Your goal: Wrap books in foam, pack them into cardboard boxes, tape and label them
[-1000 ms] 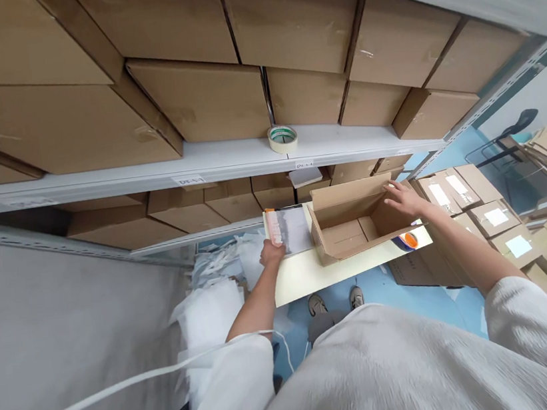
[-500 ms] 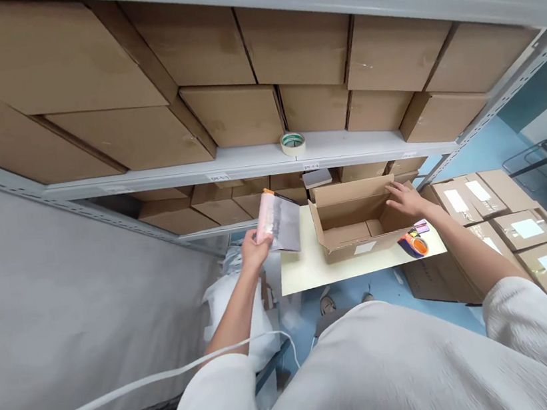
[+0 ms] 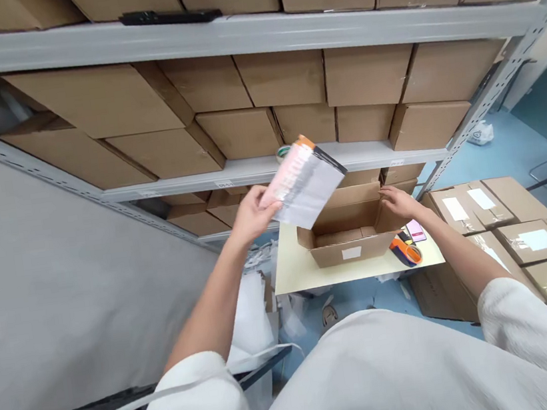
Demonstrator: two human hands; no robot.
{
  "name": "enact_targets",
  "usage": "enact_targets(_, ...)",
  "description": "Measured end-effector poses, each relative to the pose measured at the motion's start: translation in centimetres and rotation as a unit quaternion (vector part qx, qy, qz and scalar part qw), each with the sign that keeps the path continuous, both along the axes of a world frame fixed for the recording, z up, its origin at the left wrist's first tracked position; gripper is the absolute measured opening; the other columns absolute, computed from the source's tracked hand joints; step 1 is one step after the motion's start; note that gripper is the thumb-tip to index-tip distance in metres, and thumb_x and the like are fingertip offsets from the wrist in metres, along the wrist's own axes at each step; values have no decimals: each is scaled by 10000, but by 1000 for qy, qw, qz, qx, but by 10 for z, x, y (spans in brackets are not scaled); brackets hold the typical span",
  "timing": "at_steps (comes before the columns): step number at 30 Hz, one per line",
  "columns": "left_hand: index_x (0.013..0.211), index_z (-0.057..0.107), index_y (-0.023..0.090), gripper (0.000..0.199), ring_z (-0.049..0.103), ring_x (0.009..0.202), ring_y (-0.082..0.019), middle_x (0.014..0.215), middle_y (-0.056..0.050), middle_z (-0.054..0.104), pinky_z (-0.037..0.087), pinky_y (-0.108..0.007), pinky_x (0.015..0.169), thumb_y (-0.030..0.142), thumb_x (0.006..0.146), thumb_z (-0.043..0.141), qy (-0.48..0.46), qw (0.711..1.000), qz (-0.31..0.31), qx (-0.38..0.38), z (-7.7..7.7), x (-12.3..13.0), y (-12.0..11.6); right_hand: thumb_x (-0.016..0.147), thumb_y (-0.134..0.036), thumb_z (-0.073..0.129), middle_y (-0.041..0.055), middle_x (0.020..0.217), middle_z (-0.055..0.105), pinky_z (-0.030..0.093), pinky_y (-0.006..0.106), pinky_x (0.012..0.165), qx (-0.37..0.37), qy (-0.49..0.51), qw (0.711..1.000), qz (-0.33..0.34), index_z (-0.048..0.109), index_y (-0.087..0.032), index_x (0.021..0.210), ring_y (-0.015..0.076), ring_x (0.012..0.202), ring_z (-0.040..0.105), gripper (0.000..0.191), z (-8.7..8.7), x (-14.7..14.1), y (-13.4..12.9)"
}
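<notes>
My left hand (image 3: 257, 215) grips a flat packet (image 3: 305, 184), pink and grey with an orange corner and a dark edge, by its lower left side. The packet is raised and tilted, overlapping the left part of an open cardboard box (image 3: 330, 253) in view. That box stands on a pale yellow tabletop (image 3: 289, 270), with a white label on its near side. At the box's right end, my right hand (image 3: 397, 202) has its fingers closed on the upper edge. Near its right front corner lie an orange and dark blue tape dispenser (image 3: 405, 251) and a phone-like pink object (image 3: 416, 230).
Shelves (image 3: 231, 36) full of cardboard boxes rise beyond the table, a tape roll (image 3: 283, 152) on one. Labelled cartons (image 3: 537, 241) are stacked at the right. White packing material (image 3: 250, 315) lies at the lower left. A pale strap (image 3: 143, 402) crosses near my left arm.
My left hand has lifted the packet up and to the right, nearer the box. My right hand has closed on the box's edge. The view has shifted, showing more of the upper shelf.
</notes>
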State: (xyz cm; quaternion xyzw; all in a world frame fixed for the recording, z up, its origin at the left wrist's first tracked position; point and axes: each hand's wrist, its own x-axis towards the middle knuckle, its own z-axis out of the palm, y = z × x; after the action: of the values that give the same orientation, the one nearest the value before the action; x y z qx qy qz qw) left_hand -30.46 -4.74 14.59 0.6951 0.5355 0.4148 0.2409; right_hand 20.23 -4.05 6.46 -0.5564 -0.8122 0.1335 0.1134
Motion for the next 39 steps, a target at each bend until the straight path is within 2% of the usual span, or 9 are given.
enact_targets(6, 1111, 713, 217, 453, 718, 961, -281, 1022, -63, 756, 587, -349, 786, 553, 811, 765, 94, 970, -184, -130, -30, 97, 28, 1022, -259, 472, 121, 1524, 690, 467, 563, 1259, 34, -8, 999, -1, 723, -221, 1483, 360, 1417, 620, 527, -2, 13, -5)
enact_targets(10, 1059, 751, 240, 369, 746, 993, -320, 985, -83, 791, 581, -408, 884, 511, 813, 799, 134, 970, -138, -150, -44, 124, 36, 1026, -243, 460, 125, 1493, 697, 473, 562, 1253, 27, 12, 1000, 4, 726, -230, 1466, 346, 1397, 626, 515, -5, 15, -10)
enact_targets(14, 991, 729, 258, 176, 745, 1010, -295, 1039, -76, 803, 571, -412, 968, 411, 914, 691, 74, 995, -39, -61, -52, 106, 38, 1023, -227, 406, 120, 1558, 631, 469, 516, 1266, 55, 64, 996, -5, 734, -245, 1413, 308, 1462, 578, 510, -7, 17, -15)
enact_targets(17, 1004, 687, 250, 143, 719, 1034, -274, 1086, -83, 774, 574, -410, 997, 362, 929, 641, 22, 997, 71, -4, -65, 76, 31, 1026, -248, 379, 155, 1553, 616, 499, 543, 1233, 95, 136, 983, -84, 704, -236, 1416, 324, 1454, 575, 508, -13, 23, -16)
enact_targets(21, 970, 619, 241, 195, 726, 964, -241, 1007, -68, 753, 588, -404, 964, 428, 922, 645, -73, 975, 188, -95, -93, 48, 8, 1007, -340, 476, 173, 1327, 727, 660, 526, 970, 10, 282, 943, -176, 672, -215, 1379, 301, 1078, 741, 439, -33, 36, -9)
enact_targets(26, 1185, 668, 229, 621, 771, 1138, -293, 1253, -142, 797, 601, -455, 992, 790, 948, 546, -171, 955, 23, -243, -115, 49, -26, 862, -415, 783, 119, 1211, 758, 701, 424, 791, -104, 379, 906, -160, 669, -230, 1327, 206, 848, 724, 514, -60, 36, 4)
enact_targets(31, 1477, 647, 257, 935, 534, 1556, -366, 1609, -168, 632, 444, -484, 1266, 854, 769, 778, -76, 941, -165, -286, -115, 59, -40, 752, -415, 921, 188, 1432, 636, 677, 482, 892, -82, 314, 934, -152, 568, -222, 1539, 197, 832, 699, 884, -71, 15, 22)
enact_targets(35, 1566, 570, 249, 973, 543, 1552, -358, 1631, -178, 607, 457, -481, 1254, 772, 784, 816, -46, 942, -157, -293, -118, 64, -38, 712, -402, 928, 190, 1497, 553, 651, 495, 937, -85, 262, 953, -126, 512, -228, 1595, 243, 941, 697, 992, -75, 4, 32)
enact_targets(39, 1574, 503, 214, 879, 687, 1353, -353, 1378, -172, 746, 495, -524, 1189, 658, 868, 782, 11, 970, -44, -240, -122, 79, -32, 736, -371, 861, 156, 1413, 630, 647, 458, 899, -117, 270, 950, -109, 618, -218, 1432, 241, 943, 697, 753, -70, 7, 32)
